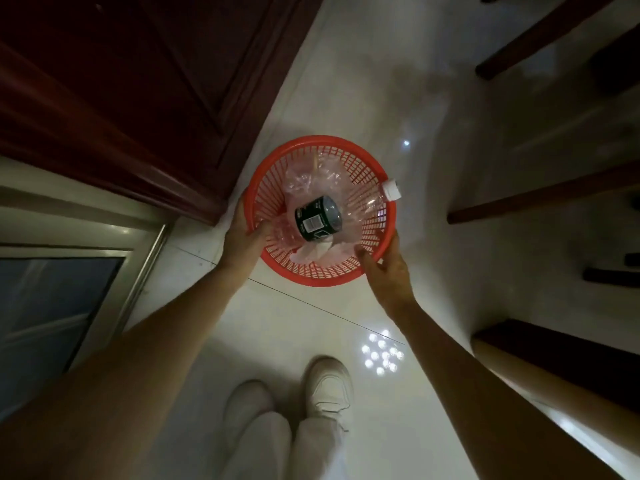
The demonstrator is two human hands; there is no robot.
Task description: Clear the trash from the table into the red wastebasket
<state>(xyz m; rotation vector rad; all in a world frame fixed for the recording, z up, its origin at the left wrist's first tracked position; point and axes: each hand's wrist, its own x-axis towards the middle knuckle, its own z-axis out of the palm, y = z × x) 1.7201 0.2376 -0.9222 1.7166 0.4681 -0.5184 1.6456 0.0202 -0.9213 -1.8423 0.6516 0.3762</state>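
The red wastebasket (311,277), a round slatted plastic one, is in the middle of the head view above the white floor. My left hand (242,233) grips its left rim with the thumb inside. My right hand (388,268) grips the lower right rim. Inside lie a dark can (317,218) with a barcode label, crumpled clear plastic (304,180) and white tissue (317,252). A clear plastic bottle (375,202) with a white cap (391,189) leans over the right rim.
A dark wooden door (138,91) fills the upper left, a metal-framed glass panel (62,299) the left. Dark chair or table legs (540,199) stand at the right, and a pale table edge (540,393) at the lower right. My white shoes (325,386) are below.
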